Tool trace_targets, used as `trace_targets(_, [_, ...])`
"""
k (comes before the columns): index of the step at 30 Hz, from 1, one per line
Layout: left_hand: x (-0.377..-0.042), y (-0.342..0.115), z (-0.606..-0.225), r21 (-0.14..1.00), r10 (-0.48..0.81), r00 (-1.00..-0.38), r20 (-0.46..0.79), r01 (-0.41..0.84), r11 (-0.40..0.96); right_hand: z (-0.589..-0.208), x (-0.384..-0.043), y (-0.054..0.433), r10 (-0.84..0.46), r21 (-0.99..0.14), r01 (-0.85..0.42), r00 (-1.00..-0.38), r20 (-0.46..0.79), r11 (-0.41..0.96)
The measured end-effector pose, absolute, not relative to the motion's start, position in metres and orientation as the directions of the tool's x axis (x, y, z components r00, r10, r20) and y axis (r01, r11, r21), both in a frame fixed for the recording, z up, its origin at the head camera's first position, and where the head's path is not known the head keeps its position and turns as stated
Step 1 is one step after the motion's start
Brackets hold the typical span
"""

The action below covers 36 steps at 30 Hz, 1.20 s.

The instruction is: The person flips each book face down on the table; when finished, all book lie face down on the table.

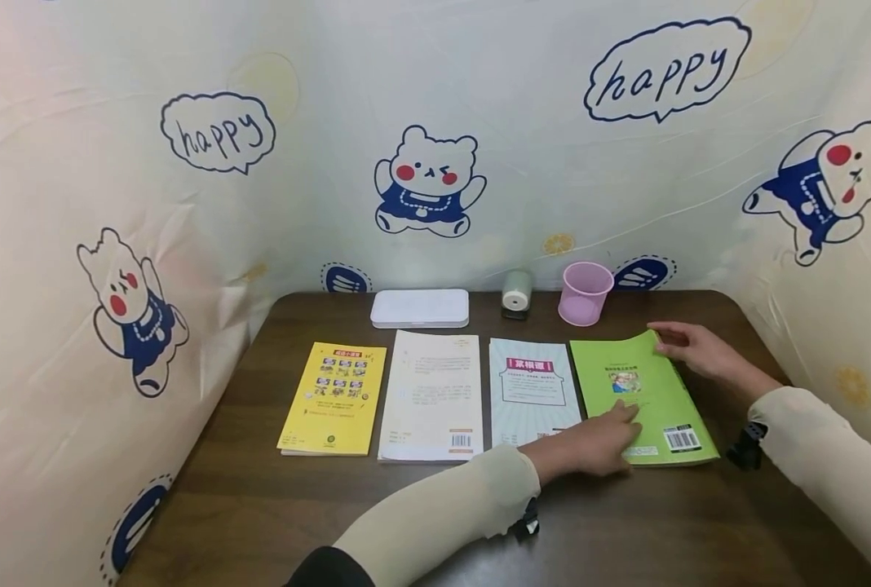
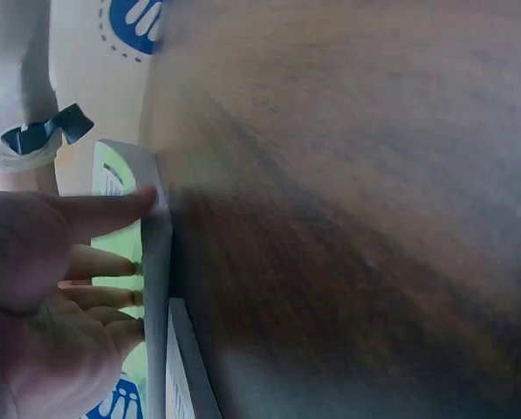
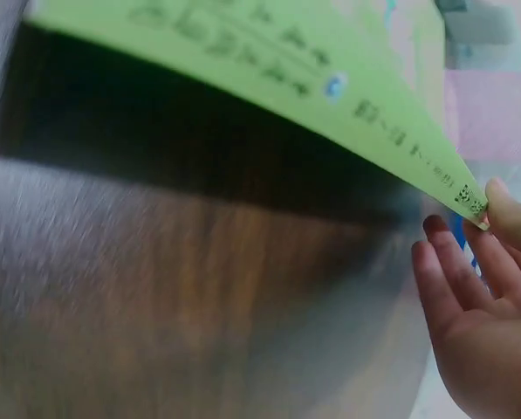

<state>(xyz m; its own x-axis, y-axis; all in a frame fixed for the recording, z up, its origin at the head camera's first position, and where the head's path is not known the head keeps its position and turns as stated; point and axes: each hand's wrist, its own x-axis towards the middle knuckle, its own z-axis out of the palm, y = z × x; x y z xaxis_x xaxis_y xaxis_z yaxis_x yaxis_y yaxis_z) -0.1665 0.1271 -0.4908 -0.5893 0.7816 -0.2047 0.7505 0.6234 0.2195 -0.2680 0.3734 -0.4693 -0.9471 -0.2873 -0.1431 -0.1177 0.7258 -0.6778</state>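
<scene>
A green book (image 1: 652, 391) lies back cover up at the right end of a row, its right side lifted off the wood in the right wrist view. The thumb and a finger of my right hand (image 1: 700, 352) pinch its far right corner; the other fingers spread beneath. My left hand (image 1: 604, 440) lies at its lower left part, fingers extended on the cover and thumb against the near edge. Just left of it is a light blue book (image 1: 532, 379), partly covered by my left wrist. A white book (image 1: 431, 395) and a yellow book (image 1: 335, 398) continue the row.
Behind the books stand a white case (image 1: 419, 309), a small green pencil sharpener (image 1: 516, 293) and a pink cup (image 1: 584, 295). The dark wooden table (image 1: 245, 497) meets a printed cloth (image 1: 318, 147) at the back and sides.
</scene>
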Motion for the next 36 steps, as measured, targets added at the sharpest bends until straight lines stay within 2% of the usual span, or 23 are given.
trace_targets(3, [-0.164, 0.131, -0.492, 0.152, 0.776, -0.588, -0.228, 0.766, 0.625, -0.474, -0.268, 0.38, -0.277, -0.665, -0.086, -0.942, -0.188, 0.742])
trace_targets(13, [-0.162, 0.14, -0.494, 0.078, 0.761, -0.59, -0.27, 0.775, 0.628, -0.491, -0.273, 0.398, -0.251, -0.625, -0.064, -0.944, -0.216, 0.778])
trace_targets(26, [-0.161, 0.133, -0.49, 0.095, 0.76, -0.589, -0.275, 0.77, 0.631, -0.494, -0.276, 0.398, -0.276, -0.629, -0.111, -0.946, -0.172, 0.77])
trace_targets(36, [-0.173, 0.116, -0.491, 0.129, 0.826, -0.502, -0.256, 0.829, 0.544, -0.495, -0.277, 0.396, -0.253, -0.628, -0.088, -0.951, -0.179, 0.774])
